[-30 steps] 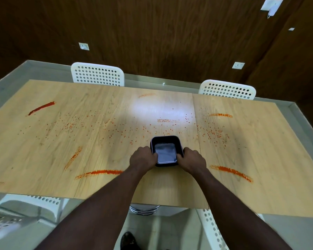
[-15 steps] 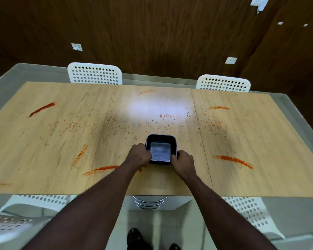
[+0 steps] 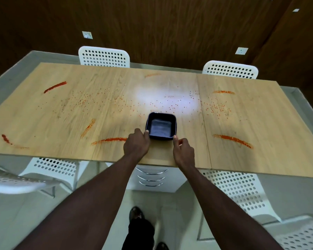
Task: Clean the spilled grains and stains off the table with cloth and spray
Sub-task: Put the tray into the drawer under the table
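Observation:
A black square bowl (image 3: 161,127), empty, rests on the light wooden table (image 3: 260,159) near its front edge. My left hand (image 3: 136,144) is at the bowl's near left corner with its thumb over the rim. My right hand (image 3: 183,150) touches the near right corner with its thumb tip, its fingers curled. Small red grains (image 3: 217,108) lie scattered across the table's middle. Red-orange smears mark the wood: one at the right front (image 3: 232,140), one beside my left hand (image 3: 110,139), one at the far left (image 3: 55,86). No cloth or spray bottle shows.
White perforated chairs stand at the far side (image 3: 104,56) (image 3: 229,70) and are tucked under the near edge (image 3: 237,192) (image 3: 52,166). Another chair (image 3: 7,181) sits at my left. A dark wood wall rises behind the table.
Both hands have slid back from the bowl's sides to its near corners. The view has shifted back and down, so more of the floor and the near chairs show.

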